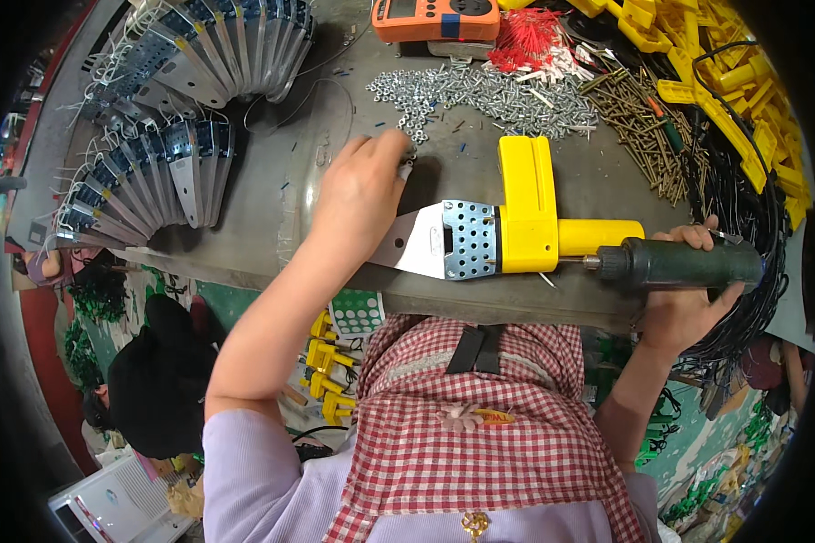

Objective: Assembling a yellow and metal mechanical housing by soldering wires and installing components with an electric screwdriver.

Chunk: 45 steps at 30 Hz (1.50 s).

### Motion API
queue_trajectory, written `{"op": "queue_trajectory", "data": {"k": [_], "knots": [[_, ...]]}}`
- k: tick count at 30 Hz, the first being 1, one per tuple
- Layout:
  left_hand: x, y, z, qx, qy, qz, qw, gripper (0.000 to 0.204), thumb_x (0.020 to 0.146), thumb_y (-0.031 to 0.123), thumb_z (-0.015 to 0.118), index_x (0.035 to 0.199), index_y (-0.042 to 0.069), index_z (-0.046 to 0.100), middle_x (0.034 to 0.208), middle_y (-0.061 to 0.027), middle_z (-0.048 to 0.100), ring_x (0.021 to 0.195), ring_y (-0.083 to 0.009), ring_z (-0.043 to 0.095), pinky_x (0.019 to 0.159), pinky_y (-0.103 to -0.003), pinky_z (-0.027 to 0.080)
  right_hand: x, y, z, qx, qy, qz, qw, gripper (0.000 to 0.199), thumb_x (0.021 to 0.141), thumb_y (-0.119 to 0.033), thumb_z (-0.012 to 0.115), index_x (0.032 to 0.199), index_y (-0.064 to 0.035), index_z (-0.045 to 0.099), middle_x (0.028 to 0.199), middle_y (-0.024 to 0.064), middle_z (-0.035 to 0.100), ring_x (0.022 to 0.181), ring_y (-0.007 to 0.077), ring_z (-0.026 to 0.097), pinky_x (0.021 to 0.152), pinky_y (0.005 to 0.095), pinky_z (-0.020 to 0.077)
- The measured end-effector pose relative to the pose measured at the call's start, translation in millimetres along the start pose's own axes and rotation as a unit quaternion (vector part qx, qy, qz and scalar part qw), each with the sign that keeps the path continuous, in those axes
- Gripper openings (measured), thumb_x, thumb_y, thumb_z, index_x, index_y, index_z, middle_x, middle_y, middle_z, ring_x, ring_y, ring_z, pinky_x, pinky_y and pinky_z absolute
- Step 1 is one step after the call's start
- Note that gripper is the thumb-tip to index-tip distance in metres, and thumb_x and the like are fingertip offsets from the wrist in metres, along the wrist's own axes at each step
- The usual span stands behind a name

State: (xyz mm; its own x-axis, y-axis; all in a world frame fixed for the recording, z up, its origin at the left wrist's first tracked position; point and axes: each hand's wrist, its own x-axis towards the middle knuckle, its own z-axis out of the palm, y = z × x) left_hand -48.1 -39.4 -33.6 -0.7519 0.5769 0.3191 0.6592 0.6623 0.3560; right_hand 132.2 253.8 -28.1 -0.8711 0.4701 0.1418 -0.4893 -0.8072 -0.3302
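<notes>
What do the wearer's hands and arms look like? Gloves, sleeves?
Left hand and right hand: no gloves, no watch or bracelet visible. Forearms bare. Left sleeve: lilac, finely ribbed, short, ending near the elbow. Right sleeve: lilac too, mostly hidden.

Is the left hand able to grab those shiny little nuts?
Probably yes: the left hand is close to the silver nuts, and nothing seems to block the way between them.

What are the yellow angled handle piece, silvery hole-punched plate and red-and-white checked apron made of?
Yellow angled handle piece: probably moulded plastic; evenly coloured, smooth, with a soft sheen.
Silvery hole-punched plate: likely sheet metal, perhaps plated; bluish, reflective look.
Red-and-white checked apron: cloth, matte, with soft folds and gathers; the fibre I can't tell.
</notes>
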Motion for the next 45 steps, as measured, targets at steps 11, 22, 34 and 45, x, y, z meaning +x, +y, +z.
{"op": "queue_trajectory", "data": {"k": [11,22,34,45], "knots": [[-12,18,-7,-0.112,-0.018,0.019,0.993,0.014,0.073,0.006,0.068,0.084,0.006,0.059,0.081,-0.0084,0.060,0.077,-0.0264,0.060,0.064,-0.037,0.049,1,-5,-3,0.049,-0.038,0.045,0.997,0.084,0.079,-0.054,0.055,0.138,-0.0017,0.026,0.112,0.0076,0.042,0.115,0.0248,0.040,0.112,0.0545,0.0092],[-59,58,13,-0.272,0.035,-0.015,0.961,0.019,0.068,0.001,0.070,0.081,0.008,0.058,0.087,-0.0021,0.068,0.086,-0.0219,0.058,0.083,-0.035,0.039,-4,-2,-1,-0.009,0.039,0.020,0.999,0.052,0.085,-0.030,0.055,0.127,-0.0033,0.038,0.100,0.0053,0.045,0.102,0.0204,0.046,0.107,0.0481,0.0233],[-59,58,16,-0.306,0.023,-0.048,0.951,0.022,0.065,0.000,0.071,0.083,0.006,0.058,0.088,-0.0047,0.066,0.087,-0.0239,0.057,0.077,-0.033,0.043,-3,6,13,-0.041,0.093,-0.018,0.995,0.035,0.085,-0.022,0.055,0.115,-0.0069,0.044,0.087,0.0020,0.046,0.089,0.0164,0.050,0.097,0.0408,0.0366],[-55,54,15,-0.199,0.016,0.084,0.976,0.031,0.060,-0.003,0.065,0.090,0.003,0.056,0.078,-0.0105,0.051,0.074,-0.0302,0.048,0.067,-0.039,0.038,-3,17,13,-0.062,0.112,-0.032,0.991,0.034,0.085,-0.025,0.054,0.113,-0.0104,0.044,0.087,-0.0009,0.046,0.087,0.0140,0.049,0.094,0.0372,0.0375]]}}
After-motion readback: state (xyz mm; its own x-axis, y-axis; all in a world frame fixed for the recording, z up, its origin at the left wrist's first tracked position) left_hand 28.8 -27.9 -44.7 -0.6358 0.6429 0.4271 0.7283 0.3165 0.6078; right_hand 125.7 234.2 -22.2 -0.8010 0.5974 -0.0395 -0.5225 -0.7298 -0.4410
